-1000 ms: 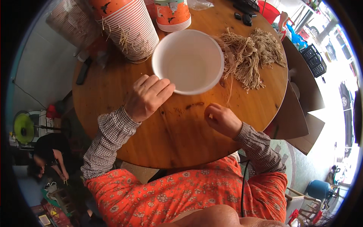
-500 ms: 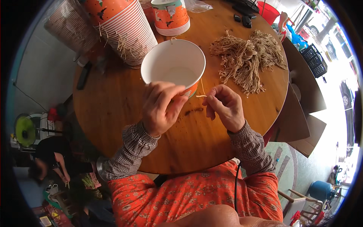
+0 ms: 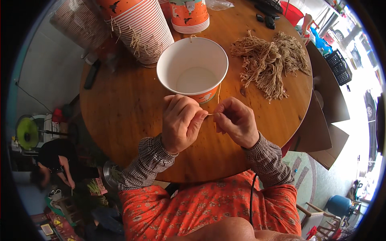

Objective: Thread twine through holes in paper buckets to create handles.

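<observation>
A white-lined paper bucket [image 3: 197, 74] with an orange printed outside stands open side up on the round wooden table [image 3: 120, 120]. Just in front of its rim, my left hand [image 3: 181, 122] pinches one end of a thin beige string [image 3: 219, 94]. My right hand [image 3: 237, 122] grips the same string a short way along, so a small piece stretches between my fingertips. The string runs up beside the bucket's right side. At the far rim a small loop of string [image 3: 194, 37] shows. To the right lies a pile of beige strings [image 3: 269, 60].
Tall stacks of nested orange buckets [image 3: 140, 36] with string loops rise at the back left; a shorter stack [image 3: 189, 18] is behind my bucket. A black phone-like object [image 3: 92, 74] lies at the left edge. Cardboard flaps [image 3: 321, 116] flank the right edge. Another person [image 3: 58, 160] bends at far left.
My left hand has moved right and down and now pinches the string's free end, which was loose before. The view has shifted slightly, so the bucket appears farther right.
</observation>
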{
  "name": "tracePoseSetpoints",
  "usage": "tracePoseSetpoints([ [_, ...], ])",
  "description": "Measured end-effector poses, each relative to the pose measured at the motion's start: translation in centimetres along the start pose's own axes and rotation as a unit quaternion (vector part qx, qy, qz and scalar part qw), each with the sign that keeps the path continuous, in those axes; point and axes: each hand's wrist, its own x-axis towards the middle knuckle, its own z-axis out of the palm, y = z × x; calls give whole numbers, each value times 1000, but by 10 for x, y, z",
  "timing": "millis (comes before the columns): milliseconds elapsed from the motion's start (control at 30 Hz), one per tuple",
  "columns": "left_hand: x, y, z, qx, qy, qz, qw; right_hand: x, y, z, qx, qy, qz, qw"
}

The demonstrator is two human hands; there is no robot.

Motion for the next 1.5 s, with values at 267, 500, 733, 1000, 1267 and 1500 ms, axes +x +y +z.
tracePoseSetpoints([
  [267, -12, 4, 0, 39, -29, 11, 999, -5, 11, 8, -49, 34, -51, 997],
  [500, -21, -1, 2, 59, -25, 16, 998, -10, 9, 16, -197, 64, -85, 975],
  [733, 4, -20, -15, 133, -10, -2, 991, -2, 22, 19, -84, 133, -22, 987],
  [1000, 10, -18, -15, 68, 32, -41, 996, 18, 25, 33, 45, 142, -92, 984],
  [1267, 5, -9, -16, 49, 48, -79, 995, 27, 19, 46, 109, 133, -138, 975],
  [1500, 5, -8, -17, 51, 37, -70, 996, 27, 18, 47, 113, 127, -137, 976],
])
